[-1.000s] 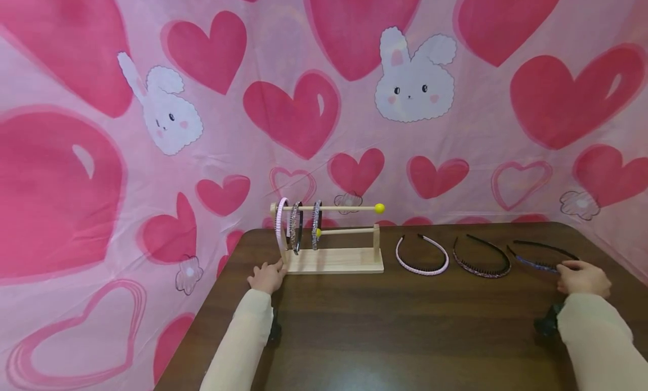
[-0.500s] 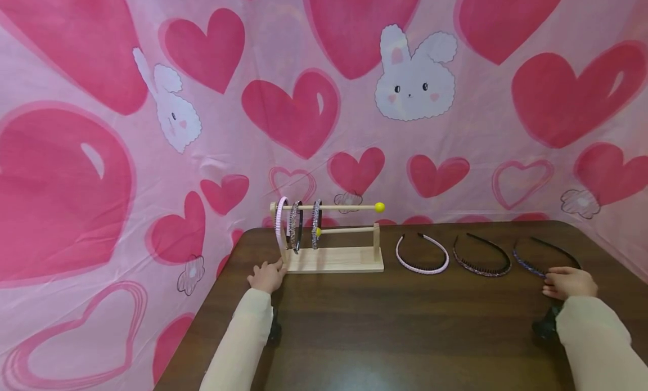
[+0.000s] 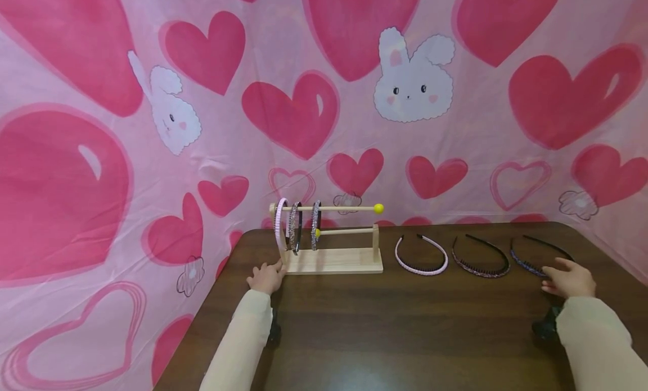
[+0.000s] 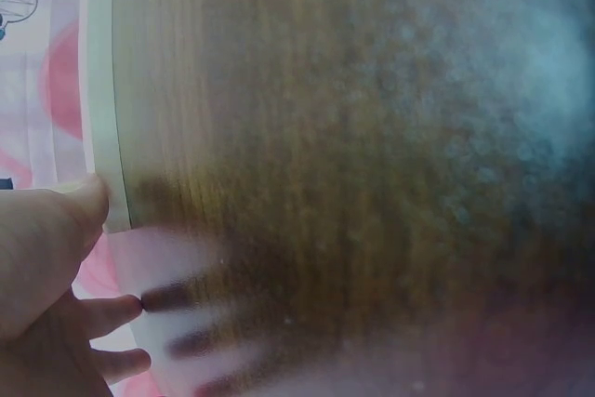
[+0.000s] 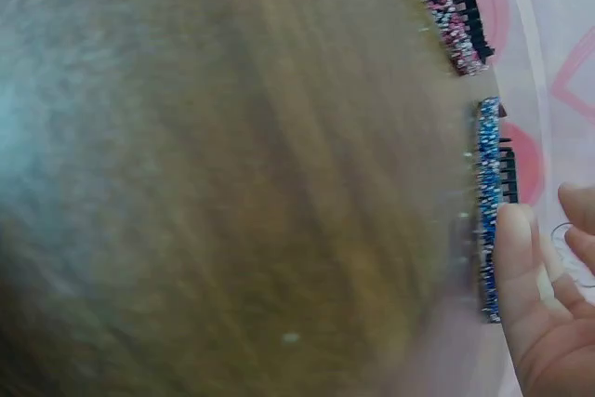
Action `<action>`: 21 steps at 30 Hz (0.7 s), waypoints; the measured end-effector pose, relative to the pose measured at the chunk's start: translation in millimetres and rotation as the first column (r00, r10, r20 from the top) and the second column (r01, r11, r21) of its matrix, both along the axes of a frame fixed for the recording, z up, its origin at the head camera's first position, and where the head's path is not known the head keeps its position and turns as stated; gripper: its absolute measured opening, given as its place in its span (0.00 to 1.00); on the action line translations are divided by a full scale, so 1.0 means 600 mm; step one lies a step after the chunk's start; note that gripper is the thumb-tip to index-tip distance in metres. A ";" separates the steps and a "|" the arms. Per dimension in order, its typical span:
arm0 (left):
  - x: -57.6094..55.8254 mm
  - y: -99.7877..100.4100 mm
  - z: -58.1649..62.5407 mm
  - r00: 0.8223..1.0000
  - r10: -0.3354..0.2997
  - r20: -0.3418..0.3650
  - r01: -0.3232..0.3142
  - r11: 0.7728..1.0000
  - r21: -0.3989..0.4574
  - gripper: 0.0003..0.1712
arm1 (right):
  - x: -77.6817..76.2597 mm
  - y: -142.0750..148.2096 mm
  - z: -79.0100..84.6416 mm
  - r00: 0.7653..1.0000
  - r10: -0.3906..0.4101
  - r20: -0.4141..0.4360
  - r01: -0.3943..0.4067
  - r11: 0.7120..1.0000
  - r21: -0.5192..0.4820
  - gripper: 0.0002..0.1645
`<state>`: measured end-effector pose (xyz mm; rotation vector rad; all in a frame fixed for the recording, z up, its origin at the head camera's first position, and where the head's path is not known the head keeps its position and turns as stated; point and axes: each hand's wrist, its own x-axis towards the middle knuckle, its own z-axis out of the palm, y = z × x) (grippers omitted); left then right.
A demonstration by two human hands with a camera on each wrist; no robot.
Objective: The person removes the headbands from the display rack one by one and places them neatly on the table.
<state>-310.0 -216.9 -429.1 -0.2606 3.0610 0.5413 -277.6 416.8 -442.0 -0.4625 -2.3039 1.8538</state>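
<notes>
At the left end of a wooden headband stand, my left hand touches the base corner; its thumb lies on the pale wood in the left wrist view, other fingers extended. Hanging from the stand's upper rod are a pink headband and two glittery ones. My right hand is at a blue glitter headband lying on the table. In the right wrist view, the thumb overlaps its band while the fingers are spread apart from it; whether they touch is unclear.
A pink headband and a dark pink glitter headband lie between the stand and my right hand. The stand's rods carry yellow ball ends. Behind the brown table hangs a heart-patterned cloth.
My right hand has moved left along with the blue headband, which slid and turned in line with the others; its fingers have since loosened. The left hand stays put.
</notes>
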 end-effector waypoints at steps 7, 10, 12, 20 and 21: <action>0.000 0.000 -0.001 1.000 -0.001 -0.006 0.001 1.000 -0.006 0.27 | -0.010 -0.014 0.030 0.985 0.076 -0.152 -0.071 0.997 0.037 0.46; 0.000 0.000 -0.002 1.000 0.001 -0.004 -0.001 1.000 0.000 0.27 | -0.017 -0.025 0.053 0.976 0.096 -0.197 -0.082 0.993 0.080 0.45; 0.001 0.001 -0.002 1.000 0.000 -0.007 0.000 1.000 0.002 0.27 | -0.022 -0.032 0.069 0.967 0.107 -0.229 -0.080 0.989 0.124 0.43; 0.004 0.001 0.001 1.000 -0.006 -0.014 0.006 1.000 0.006 0.27 | -0.047 -0.066 0.136 0.939 0.203 -0.277 -0.102 0.935 0.338 0.41; 0.004 0.001 0.000 1.000 -0.006 -0.016 0.006 1.000 0.004 0.27 | -0.051 -0.071 0.145 0.934 0.215 -0.283 -0.110 0.932 0.345 0.41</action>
